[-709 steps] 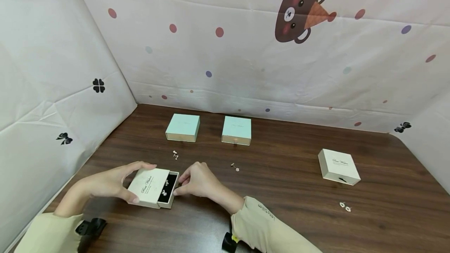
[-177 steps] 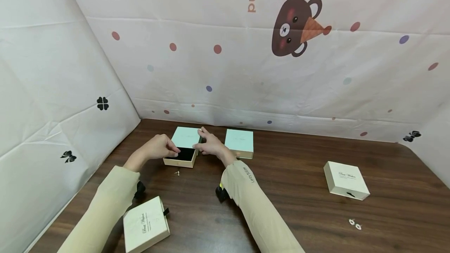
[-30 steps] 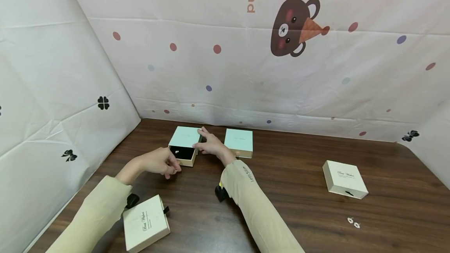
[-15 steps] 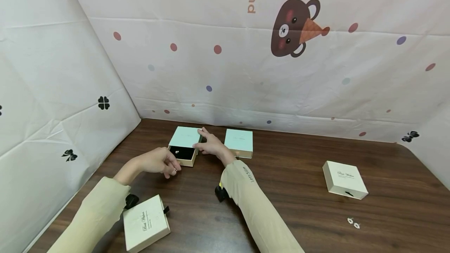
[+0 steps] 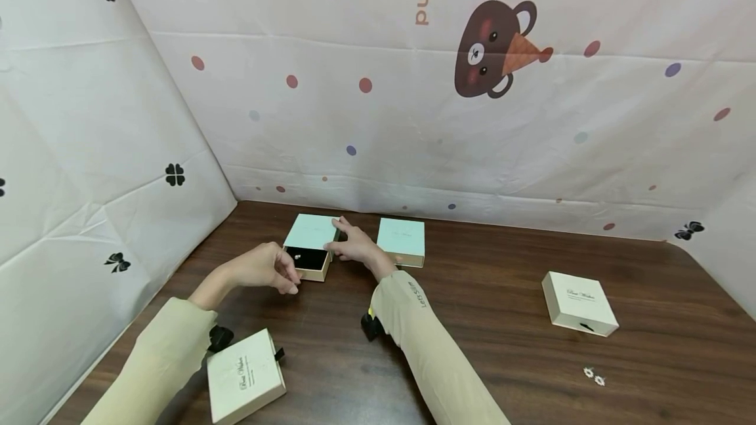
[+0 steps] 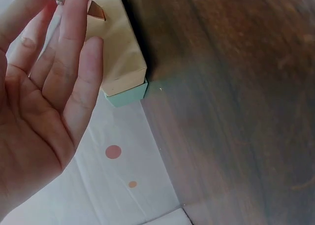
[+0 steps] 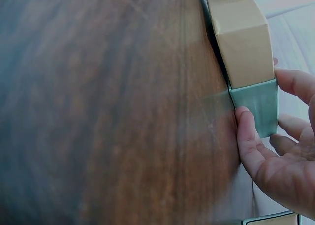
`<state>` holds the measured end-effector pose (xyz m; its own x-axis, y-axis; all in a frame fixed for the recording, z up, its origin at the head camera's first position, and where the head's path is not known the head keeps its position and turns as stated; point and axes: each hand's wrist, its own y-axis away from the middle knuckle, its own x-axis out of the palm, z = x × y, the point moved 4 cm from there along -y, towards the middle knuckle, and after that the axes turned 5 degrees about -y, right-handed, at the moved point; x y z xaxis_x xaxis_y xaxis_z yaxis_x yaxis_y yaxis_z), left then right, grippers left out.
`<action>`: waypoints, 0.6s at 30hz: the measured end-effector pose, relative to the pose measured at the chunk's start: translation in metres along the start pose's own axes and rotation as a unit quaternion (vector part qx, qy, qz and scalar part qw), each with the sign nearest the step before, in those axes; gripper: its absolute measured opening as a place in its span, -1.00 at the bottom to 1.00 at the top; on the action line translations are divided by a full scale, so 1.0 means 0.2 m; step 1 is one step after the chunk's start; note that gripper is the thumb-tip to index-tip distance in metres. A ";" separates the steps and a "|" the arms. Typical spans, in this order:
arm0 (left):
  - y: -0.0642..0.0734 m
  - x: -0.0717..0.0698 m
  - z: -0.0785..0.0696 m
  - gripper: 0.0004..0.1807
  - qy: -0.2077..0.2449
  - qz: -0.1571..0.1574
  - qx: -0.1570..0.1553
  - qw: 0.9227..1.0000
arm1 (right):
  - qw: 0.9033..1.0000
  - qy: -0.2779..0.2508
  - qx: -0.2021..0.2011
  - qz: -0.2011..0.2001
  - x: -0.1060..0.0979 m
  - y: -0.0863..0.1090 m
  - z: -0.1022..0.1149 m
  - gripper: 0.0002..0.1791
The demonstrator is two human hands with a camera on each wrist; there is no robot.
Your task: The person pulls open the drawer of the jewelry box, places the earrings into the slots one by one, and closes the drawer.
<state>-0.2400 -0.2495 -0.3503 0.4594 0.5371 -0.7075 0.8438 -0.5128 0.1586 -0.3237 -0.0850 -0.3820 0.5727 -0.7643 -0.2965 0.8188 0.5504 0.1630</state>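
Note:
My right hand (image 5: pixel 354 246) grips the right side of a mint jewellery box (image 5: pixel 310 231), thumb and fingers on either side in the right wrist view. Its cream drawer (image 5: pixel 313 275) is pulled out towards me, black inside, with a small stud earring (image 5: pixel 297 257) lying at the left. Just before the drawer's front left corner, my left hand (image 5: pixel 260 267) has fingertips together. A tiny silvery earring (image 6: pixel 59 0) shows between them in the left wrist view, partly hidden by the fingers.
A second mint box (image 5: pixel 401 236) stands to the right. One closed cream box (image 5: pixel 243 372) lies near my left forearm; another cream box (image 5: pixel 575 300) is far right, behind two daisy earrings (image 5: pixel 594 376). White printed cloth (image 5: pixel 366 123) walls the table's back and left.
The cream box, earlier with its drawer out, is closed and nearer me. One earring appeared in the mint box's drawer; the other left the table. Lately my left hand shifted slightly; the right stayed still.

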 end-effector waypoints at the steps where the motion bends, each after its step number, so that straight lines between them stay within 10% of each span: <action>1: 0.00 0.00 0.00 -0.86 0.001 -0.003 0.002 1.000 | 1.000 0.002 0.001 0.000 0.00 0.00 0.00 -0.26; 18: -0.02 -0.04 -0.01 -0.83 -0.025 -0.040 -0.002 0.999 | 1.000 0.015 0.003 -0.004 0.00 0.00 -0.01 -0.26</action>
<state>-0.2463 -0.2503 -0.3429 0.3764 0.5427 -0.7509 0.8783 -0.4668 0.1030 -0.3243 -0.0854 -0.3838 0.5646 -0.7580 -0.3265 0.8237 0.5422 0.1657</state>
